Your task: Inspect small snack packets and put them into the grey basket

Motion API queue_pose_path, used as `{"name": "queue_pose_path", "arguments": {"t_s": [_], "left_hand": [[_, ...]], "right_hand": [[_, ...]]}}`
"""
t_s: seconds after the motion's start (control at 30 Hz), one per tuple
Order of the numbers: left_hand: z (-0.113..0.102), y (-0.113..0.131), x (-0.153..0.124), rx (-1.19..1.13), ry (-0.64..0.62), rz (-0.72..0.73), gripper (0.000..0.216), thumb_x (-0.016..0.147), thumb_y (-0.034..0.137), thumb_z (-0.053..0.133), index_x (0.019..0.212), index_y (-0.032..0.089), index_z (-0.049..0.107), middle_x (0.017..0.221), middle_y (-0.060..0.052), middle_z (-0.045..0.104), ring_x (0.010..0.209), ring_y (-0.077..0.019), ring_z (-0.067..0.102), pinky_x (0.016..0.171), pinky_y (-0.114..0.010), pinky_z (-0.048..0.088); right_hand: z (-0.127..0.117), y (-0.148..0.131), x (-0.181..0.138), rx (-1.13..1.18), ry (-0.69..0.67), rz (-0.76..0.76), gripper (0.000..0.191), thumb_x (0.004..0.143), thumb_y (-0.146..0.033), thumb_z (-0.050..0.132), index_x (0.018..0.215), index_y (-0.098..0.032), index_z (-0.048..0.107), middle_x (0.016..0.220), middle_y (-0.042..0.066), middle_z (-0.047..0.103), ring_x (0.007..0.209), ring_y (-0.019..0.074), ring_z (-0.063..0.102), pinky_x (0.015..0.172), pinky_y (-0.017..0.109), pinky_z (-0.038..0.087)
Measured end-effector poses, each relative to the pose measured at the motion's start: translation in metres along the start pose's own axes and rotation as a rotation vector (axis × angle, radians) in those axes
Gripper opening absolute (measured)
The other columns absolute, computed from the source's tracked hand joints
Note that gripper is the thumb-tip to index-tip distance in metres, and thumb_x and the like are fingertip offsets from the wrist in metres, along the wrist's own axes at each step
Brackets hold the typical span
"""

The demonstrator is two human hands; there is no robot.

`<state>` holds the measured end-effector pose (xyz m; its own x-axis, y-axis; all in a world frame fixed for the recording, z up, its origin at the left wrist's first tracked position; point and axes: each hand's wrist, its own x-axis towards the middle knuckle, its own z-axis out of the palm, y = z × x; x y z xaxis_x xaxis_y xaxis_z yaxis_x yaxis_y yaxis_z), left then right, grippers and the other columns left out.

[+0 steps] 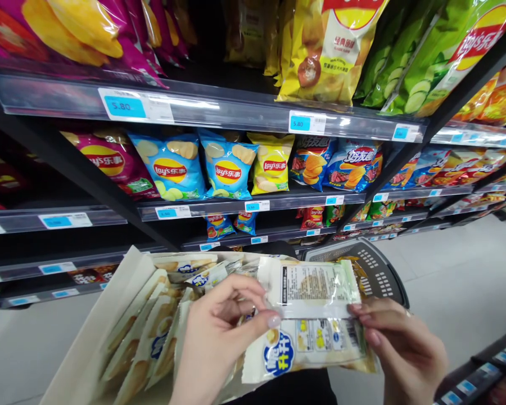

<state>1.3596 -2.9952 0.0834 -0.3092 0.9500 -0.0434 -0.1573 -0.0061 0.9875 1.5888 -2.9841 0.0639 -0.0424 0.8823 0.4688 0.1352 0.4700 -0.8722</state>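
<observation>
My left hand [217, 337] pinches the left edge of a white snack packet [312, 289], thumb and fingers closed on it. My right hand [405, 349] grips the same packet's right edge. The packet shows its printed label side and lies over a second white packet with blue lettering [303, 351]. Both are held above an open cardboard box [109, 315] packed with several similar packets standing on edge.
Shelves of crisp bags rise ahead: blue and yellow bags [227, 169] on the middle shelf, large yellow and green bags [333, 45] above, price tags [124, 106] on the rails. A dark shopping basket [375, 270] sits behind the packets. Grey floor extends right.
</observation>
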Motion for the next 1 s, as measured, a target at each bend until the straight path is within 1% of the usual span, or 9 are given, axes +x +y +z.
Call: {"name": "queue_pose_path", "arguments": {"t_s": [0.07,0.13,0.23,0.3,0.4,0.57,0.8,0.9,1.0], "left_hand": [[0.004,-0.002,0.002,-0.035,-0.024,0.027,0.029,0.051,0.008,0.082,0.07,0.019,0.064,0.062,0.005,0.055,0.05,-0.0078,0.054,0.044,-0.015,0.046],[0.006,-0.004,0.003,-0.109,-0.032,0.023,0.036,0.053,0.009,0.082,0.079,0.02,0.061,0.072,0.003,0.057,0.055,-0.0096,0.057,0.046,-0.017,0.049],[0.007,-0.007,0.004,-0.183,-0.045,-0.05,0.045,0.055,0.011,0.082,0.09,0.023,0.057,0.08,0.001,0.063,0.062,-0.0142,0.063,0.043,-0.018,0.05],[0.006,-0.008,0.005,-0.188,-0.042,-0.075,0.046,0.054,0.011,0.082,0.092,0.022,0.058,0.077,0.0,0.065,0.061,-0.0136,0.063,0.042,-0.016,0.049],[0.005,-0.006,0.006,-0.162,-0.036,-0.095,0.041,0.055,0.01,0.081,0.09,0.02,0.062,0.069,0.001,0.067,0.057,-0.0121,0.062,0.046,-0.016,0.052],[0.006,-0.004,0.006,-0.091,0.043,-0.095,0.029,0.056,0.011,0.08,0.081,0.018,0.067,0.068,0.001,0.069,0.06,-0.0111,0.063,0.05,-0.014,0.052],[0.003,-0.005,0.008,-0.009,-0.012,-0.04,0.022,0.058,0.011,0.079,0.076,0.018,0.068,0.068,0.001,0.07,0.062,-0.0123,0.065,0.049,-0.014,0.053],[0.004,-0.006,0.007,0.037,-0.027,-0.023,0.022,0.06,0.014,0.078,0.078,0.019,0.068,0.069,0.001,0.071,0.063,-0.013,0.066,0.05,-0.015,0.053],[0.004,-0.007,0.005,0.191,-0.025,-0.005,0.022,0.069,0.022,0.073,0.091,0.021,0.066,0.074,0.0,0.072,0.065,-0.0148,0.067,0.053,-0.02,0.055]], "right_hand": [[0.008,0.004,0.003,0.082,0.107,0.112,0.019,0.071,-0.01,0.074,0.081,-0.023,0.065,0.072,0.0,0.063,0.067,0.0138,0.063,0.058,0.022,0.053],[0.014,0.009,0.006,0.208,0.114,0.306,0.029,0.069,-0.014,0.077,0.091,-0.025,0.062,0.075,-0.002,0.063,0.061,0.0116,0.061,0.053,0.02,0.051],[0.016,0.018,0.008,0.369,-0.111,0.575,0.035,0.073,-0.026,0.076,0.106,-0.023,0.064,0.089,0.006,0.071,0.07,0.0179,0.067,0.063,0.029,0.056],[0.015,0.022,0.007,0.406,-0.215,0.644,0.028,0.074,-0.031,0.075,0.098,-0.019,0.07,0.089,0.009,0.073,0.077,0.0218,0.068,0.069,0.032,0.056],[0.014,0.027,0.004,0.401,-0.216,0.631,0.02,0.072,-0.031,0.076,0.087,-0.018,0.073,0.083,0.008,0.074,0.076,0.0225,0.069,0.068,0.031,0.056],[0.013,0.031,0.002,0.405,-0.207,0.619,0.017,0.073,-0.029,0.076,0.086,-0.019,0.074,0.082,0.007,0.074,0.074,0.0196,0.067,0.066,0.028,0.054],[0.014,0.028,0.004,0.396,-0.2,0.621,0.014,0.072,-0.03,0.077,0.083,-0.021,0.074,0.079,0.004,0.074,0.071,0.0168,0.066,0.065,0.025,0.053],[0.015,0.03,0.001,0.381,-0.198,0.612,0.015,0.073,-0.03,0.076,0.084,-0.02,0.074,0.079,0.005,0.074,0.071,0.0189,0.067,0.065,0.028,0.054],[0.008,0.036,-0.002,0.29,-0.063,0.54,0.02,0.073,-0.031,0.075,0.09,-0.02,0.073,0.081,0.007,0.074,0.073,0.0212,0.068,0.065,0.03,0.055]]}}
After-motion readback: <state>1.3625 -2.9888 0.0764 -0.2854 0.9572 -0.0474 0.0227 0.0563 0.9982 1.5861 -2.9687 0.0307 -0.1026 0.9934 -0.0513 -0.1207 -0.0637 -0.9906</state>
